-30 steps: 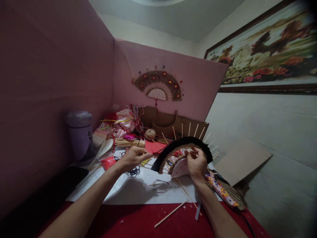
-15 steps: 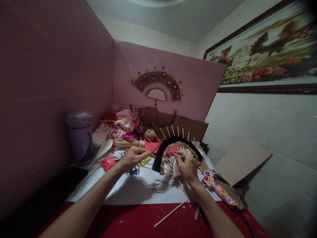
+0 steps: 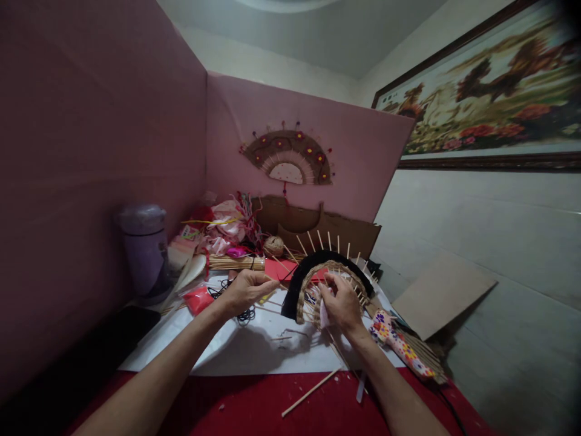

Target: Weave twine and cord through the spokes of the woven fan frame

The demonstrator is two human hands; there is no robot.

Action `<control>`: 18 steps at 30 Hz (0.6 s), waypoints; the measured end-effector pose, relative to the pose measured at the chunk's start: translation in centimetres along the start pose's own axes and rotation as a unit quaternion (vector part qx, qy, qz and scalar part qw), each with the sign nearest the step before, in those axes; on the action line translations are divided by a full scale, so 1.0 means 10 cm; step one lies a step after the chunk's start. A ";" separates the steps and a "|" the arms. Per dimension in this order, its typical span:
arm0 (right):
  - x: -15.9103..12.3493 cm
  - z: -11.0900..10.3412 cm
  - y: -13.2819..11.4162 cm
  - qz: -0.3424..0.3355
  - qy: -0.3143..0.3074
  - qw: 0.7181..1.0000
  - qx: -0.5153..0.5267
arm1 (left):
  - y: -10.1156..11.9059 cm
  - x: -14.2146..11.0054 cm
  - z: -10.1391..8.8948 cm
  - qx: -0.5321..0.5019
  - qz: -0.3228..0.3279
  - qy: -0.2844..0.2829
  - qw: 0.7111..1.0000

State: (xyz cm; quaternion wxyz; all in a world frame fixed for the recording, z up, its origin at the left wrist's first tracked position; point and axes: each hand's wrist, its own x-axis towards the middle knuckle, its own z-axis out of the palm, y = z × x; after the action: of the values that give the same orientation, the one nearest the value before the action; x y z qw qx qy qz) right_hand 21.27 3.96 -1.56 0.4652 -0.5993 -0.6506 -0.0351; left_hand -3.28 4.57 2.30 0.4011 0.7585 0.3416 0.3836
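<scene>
A half-round woven fan (image 3: pixel 297 287) stands over the table, with thin wooden sticks fanning out past a black outer band and a braided tan twine band inside it. My right hand (image 3: pixel 341 303) is closed on the fan's inner part, by a white piece with pinkish marks. To its left, my left hand (image 3: pixel 249 292) is closed in a pinch on a thin black cord (image 3: pixel 287 275) that runs toward the black band. Loose loops of black cord (image 3: pixel 246 315) lie below my left hand. My fingers hide part of the sticks.
A purple-lidded tumbler (image 3: pixel 145 251) stands at left, near a red packet (image 3: pixel 198 299). Behind are a stick bundle (image 3: pixel 236 262), a twine ball (image 3: pixel 273 246) and torn cardboard (image 3: pixel 295 219). A flowered strip (image 3: pixel 403 345) lies right. A loose stick (image 3: pixel 311 392) rests on the red cloth.
The fan has shifted slightly to the right and turned a little in my right hand. My left hand has moved slightly to the right, still pinching the cord.
</scene>
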 end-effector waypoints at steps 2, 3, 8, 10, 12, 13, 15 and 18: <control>0.01 -0.02 0.00 -0.009 0.026 1.000 -0.015 | 0.01 0.00 0.01 0.001 0.002 0.000 1.000; 0.01 -0.03 0.00 -0.012 0.035 0.999 -0.022 | 0.01 0.00 0.01 0.001 0.004 0.001 1.000; 0.01 -0.09 -0.05 0.021 0.034 0.998 -0.044 | 0.01 -0.02 0.01 0.004 0.014 -0.001 1.000; 0.01 -0.11 -0.07 0.047 0.024 0.997 -0.056 | 0.02 -0.02 0.02 0.005 0.015 -0.002 1.000; 0.00 -0.12 -0.09 0.056 0.013 0.996 -0.062 | 0.03 -0.02 0.02 0.000 0.016 -0.003 1.000; 0.00 -0.13 -0.10 0.056 0.009 0.996 -0.064 | 0.05 -0.02 0.02 -0.003 0.015 -0.004 1.000; 0.00 -0.13 -0.11 0.053 0.011 0.996 -0.069 | 0.07 -0.02 0.02 -0.015 0.011 -0.003 1.000; -0.01 -0.12 -0.09 0.031 0.049 0.994 -0.091 | 0.08 -0.02 0.00 -0.031 0.002 0.009 0.999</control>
State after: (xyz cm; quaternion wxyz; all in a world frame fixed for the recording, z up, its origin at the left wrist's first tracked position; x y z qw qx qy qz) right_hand 21.23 2.94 -0.46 0.4403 -0.6567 -0.6024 -0.1091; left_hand -3.21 4.07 2.98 0.4204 0.7430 0.3316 0.4015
